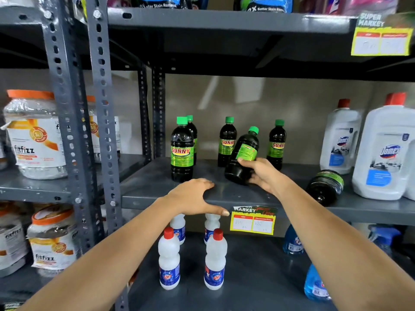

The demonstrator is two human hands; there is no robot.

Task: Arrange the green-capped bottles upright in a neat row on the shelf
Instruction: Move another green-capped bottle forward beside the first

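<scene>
Dark-liquid tilted bottle gripped by right hand | left hand spread on shelf

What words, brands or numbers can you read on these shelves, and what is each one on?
"SUNNY": front green-capped bottle
"fitfizz": orange-lidded jar
"Domex": white jug
"SUPER MARKET": upper price tag
"100", "120": lower price tag
"Better Stain Removal": blue pouch
Bottle in right hand: label unreadable.
</scene>
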